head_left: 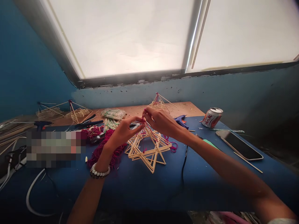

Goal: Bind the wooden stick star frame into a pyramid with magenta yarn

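Note:
A star-shaped frame of stacked wooden sticks (153,155) is in front of me over the blue table. Magenta yarn strands (143,140) run from its sides up to a point above its middle. There my left hand (127,129) pinches the gathered yarn between thumb and fingers. My right hand (161,121) is closed on the yarn's upper end, just above and touching close to the left fingertips. A heap of magenta yarn (108,152) lies behind and beside my left wrist, which wears a beaded bracelet (100,171).
Finished-looking stick frames (76,112) stand at the back left, another (158,101) behind my hands. A blue glue gun (181,121), drink can (212,117), phone (239,144) and loose stick (248,162) lie right. Pliers (87,123), wrapped packets (113,113) and a white cable (29,196) are left.

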A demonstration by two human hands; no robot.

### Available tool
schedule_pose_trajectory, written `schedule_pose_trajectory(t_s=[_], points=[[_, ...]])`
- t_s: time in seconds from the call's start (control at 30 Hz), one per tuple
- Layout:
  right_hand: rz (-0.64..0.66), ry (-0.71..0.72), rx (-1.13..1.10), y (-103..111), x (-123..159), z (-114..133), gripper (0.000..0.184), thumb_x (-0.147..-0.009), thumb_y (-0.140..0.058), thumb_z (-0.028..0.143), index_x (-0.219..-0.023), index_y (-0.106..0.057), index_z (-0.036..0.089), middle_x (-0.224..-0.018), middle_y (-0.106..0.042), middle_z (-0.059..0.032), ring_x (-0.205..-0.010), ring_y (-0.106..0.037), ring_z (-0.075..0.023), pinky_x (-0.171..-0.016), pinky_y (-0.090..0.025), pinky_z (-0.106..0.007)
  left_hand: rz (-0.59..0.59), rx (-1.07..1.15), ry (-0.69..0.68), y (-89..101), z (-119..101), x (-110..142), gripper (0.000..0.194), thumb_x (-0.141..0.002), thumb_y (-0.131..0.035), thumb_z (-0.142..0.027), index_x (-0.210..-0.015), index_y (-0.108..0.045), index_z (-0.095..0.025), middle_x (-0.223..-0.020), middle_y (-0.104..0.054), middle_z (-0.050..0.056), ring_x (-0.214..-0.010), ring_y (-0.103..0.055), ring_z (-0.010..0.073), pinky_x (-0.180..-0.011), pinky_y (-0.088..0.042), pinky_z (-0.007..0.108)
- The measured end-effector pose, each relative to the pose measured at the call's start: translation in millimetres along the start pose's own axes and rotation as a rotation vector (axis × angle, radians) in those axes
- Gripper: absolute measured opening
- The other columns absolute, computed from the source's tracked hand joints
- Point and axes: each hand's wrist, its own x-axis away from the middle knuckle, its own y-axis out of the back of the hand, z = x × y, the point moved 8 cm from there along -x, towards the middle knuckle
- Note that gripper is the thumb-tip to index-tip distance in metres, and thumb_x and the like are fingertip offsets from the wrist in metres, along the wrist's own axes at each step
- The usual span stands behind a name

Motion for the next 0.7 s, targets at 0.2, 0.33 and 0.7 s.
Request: schedule_pose_trajectory(t_s=[0.2,0.33,0.7], points=[[0.001,0.005,-0.028,-1,0,-2,0.026,-0.105,-0.032,0.034,-0.097,-0.053,0.018,-0.079,-0.064,-0.0039,-0.061,-0.044,-0.0111,-0.062,-0.024,-0.029,-0.012,0.007,-0.015,-1.1,-3,1,0.025,-0.089,-0.068,-0.041,-0.105,-0.070,-0.021,-0.108,-0.075,0.005,-0.103,-0.067,0.0215,-0.100,-0.048,0.039],[0.009,-0.022,-0.053,1,-2,-3,0.024,-0.104,-0.034,0.034,-0.094,-0.050,0.019,-0.079,-0.064,-0.0041,-0.061,-0.043,-0.0111,-0.062,-0.023,-0.029,0.009,-0.027,-0.043,-3.5,-4,-1,0.026,-0.089,-0.069,-0.042,-0.106,-0.069,-0.022,-0.111,-0.075,0.003,-0.105,-0.067,0.0213,-0.113,-0.038,0.045],[-0.006,-0.044,-0.237,8,-7,-6,0.018,-0.100,-0.042,0.029,-0.086,-0.047,0.019,-0.076,-0.057,-0.0006,-0.063,-0.042,-0.0097,-0.063,-0.029,-0.026,-0.054,-0.062,-0.058,-3.7,-7,-15,0.026,-0.095,-0.059,-0.046,-0.096,-0.071,-0.023,-0.104,-0.077,0.000,-0.096,-0.069,0.0195,-0.122,-0.024,0.050]])
